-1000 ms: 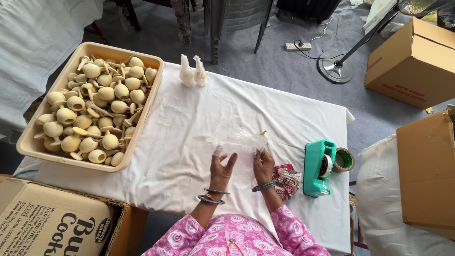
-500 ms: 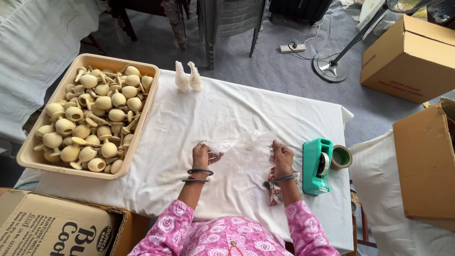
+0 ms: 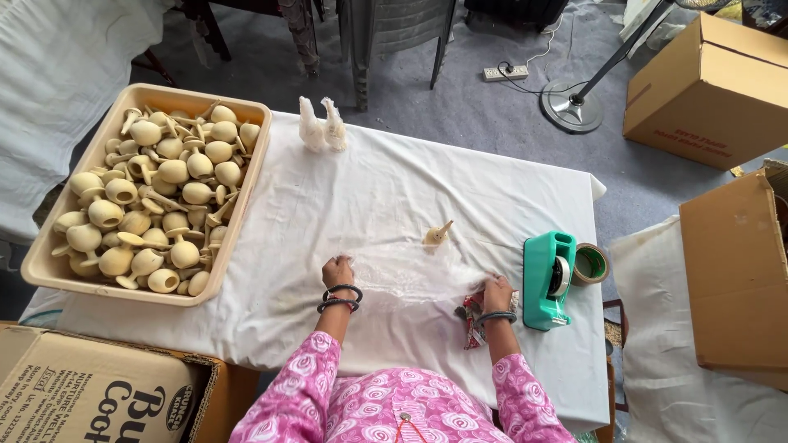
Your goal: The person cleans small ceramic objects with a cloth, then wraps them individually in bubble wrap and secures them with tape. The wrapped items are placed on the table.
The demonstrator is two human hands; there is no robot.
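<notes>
Item: clear wrap sheet [image 3: 410,275], spread on worktop [image 3: 369,189]; left hand [image 3: 337,271] and right hand [image 3: 497,291] closed on its edges. Risk: small clay piece [image 3: 437,235] at the far edge, likely toppling if the sheet jerks.

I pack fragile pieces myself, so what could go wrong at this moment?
The small cream clay piece lies on the clear plastic sheet that the left hand and right hand spread flat; a tug might roll it. The two white wrapped pieces stand at the white tablecloth's far edge and could topple off.
</notes>
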